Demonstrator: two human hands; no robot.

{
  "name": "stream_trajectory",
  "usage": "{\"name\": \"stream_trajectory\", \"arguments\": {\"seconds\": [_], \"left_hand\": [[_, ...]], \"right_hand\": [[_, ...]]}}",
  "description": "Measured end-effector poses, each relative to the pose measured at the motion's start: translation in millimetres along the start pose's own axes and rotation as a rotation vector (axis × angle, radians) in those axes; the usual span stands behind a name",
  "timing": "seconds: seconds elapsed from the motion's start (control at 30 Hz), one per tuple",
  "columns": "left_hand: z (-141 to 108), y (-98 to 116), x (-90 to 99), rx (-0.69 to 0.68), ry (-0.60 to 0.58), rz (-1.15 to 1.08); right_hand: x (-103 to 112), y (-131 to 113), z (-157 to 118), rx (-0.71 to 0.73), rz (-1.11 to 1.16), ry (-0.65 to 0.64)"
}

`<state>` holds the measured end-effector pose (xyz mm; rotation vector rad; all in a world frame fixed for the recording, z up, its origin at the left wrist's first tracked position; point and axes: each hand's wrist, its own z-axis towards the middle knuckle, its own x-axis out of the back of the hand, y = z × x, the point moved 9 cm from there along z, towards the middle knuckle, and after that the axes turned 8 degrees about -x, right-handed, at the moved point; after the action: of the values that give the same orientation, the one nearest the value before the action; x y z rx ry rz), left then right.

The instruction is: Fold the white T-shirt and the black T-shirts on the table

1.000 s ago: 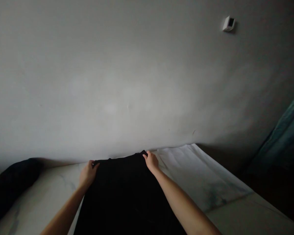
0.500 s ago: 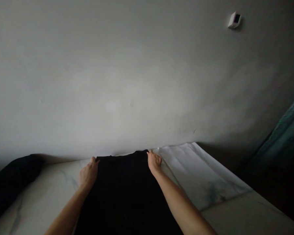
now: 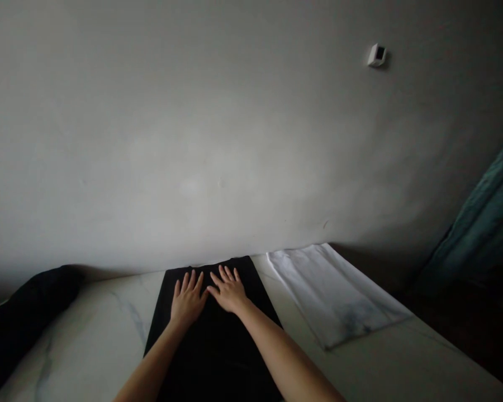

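A black cloth, seemingly a garment [image 3: 218, 346], lies flat on the marble-patterned table [image 3: 109, 329], its far edge close to the wall. My left hand [image 3: 188, 298] rests palm down on its upper part, fingers spread. Beside it my right hand [image 3: 228, 290] also presses flat on the black cloth with fingers apart; the two thumbs nearly meet. Neither hand grips anything. The near end of the cloth runs out of view at the bottom.
To the right lies a flat white cloth [image 3: 331, 290] with a dark grey print. A dark bundled cloth [image 3: 37, 301] sits at the left. Behind the table rises a plain wall [image 3: 218, 139] bearing a small white device [image 3: 377, 56]. A teal curtain-like fabric [image 3: 482, 206] hangs far right.
Both hands have let go of the black cloth's far corners. They have moved inward onto its surface, and their fingers have opened out flat. The view has shifted slightly.
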<state>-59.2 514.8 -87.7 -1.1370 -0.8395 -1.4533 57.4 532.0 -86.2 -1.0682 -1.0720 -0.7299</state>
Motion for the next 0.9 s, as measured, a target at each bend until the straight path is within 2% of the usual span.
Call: {"name": "stream_trajectory", "arguments": {"seconds": [0.1,0.17,0.23,0.3,0.37,0.47,0.57,0.67,0.77,0.9], "left_hand": [[-9.6,-43.9,-10.5,0.055,-0.063,-0.021],[-14.2,-69.9,-11.0,0.071,-0.127,-0.013],[-15.1,-80.2,-2.7,0.094,-0.160,0.037],[-13.2,-69.7,12.4,0.125,-0.146,0.093],[-12.1,-39.3,26.0,0.128,-0.114,0.113],[-21.6,20.0,32.0,0.078,-0.105,0.068],[-46.1,61.9,29.3,0.024,-0.133,0.023],[-73.1,71.8,33.3,0.032,-0.158,-0.003],[-95.1,64.7,42.6,0.066,-0.181,-0.024],[-121.4,58.6,52.2,0.062,-0.149,-0.050]], "right_hand": [[12.9,35.8,1.3,-0.118,-0.002,0.007],[23.9,64.5,1.4,-0.211,-0.009,0.000],[30.5,83.9,-0.1,-0.294,-0.023,-0.031],[33.9,87.5,-4.3,-0.370,-0.054,-0.042],[37.2,74.2,-11.9,-0.431,-0.077,0.012],[30.1,29.5,-29.7,-0.380,-0.031,0.060],[13.8,-5.0,-56.6,-0.285,0.030,-0.009],[12.9,-4.0,-87.8,-0.278,0.031,-0.020],[21.8,14.6,-116.1,-0.314,0.014,-0.008],[36.1,29.7,-149.2,-0.341,-0.005,0.067]]}}
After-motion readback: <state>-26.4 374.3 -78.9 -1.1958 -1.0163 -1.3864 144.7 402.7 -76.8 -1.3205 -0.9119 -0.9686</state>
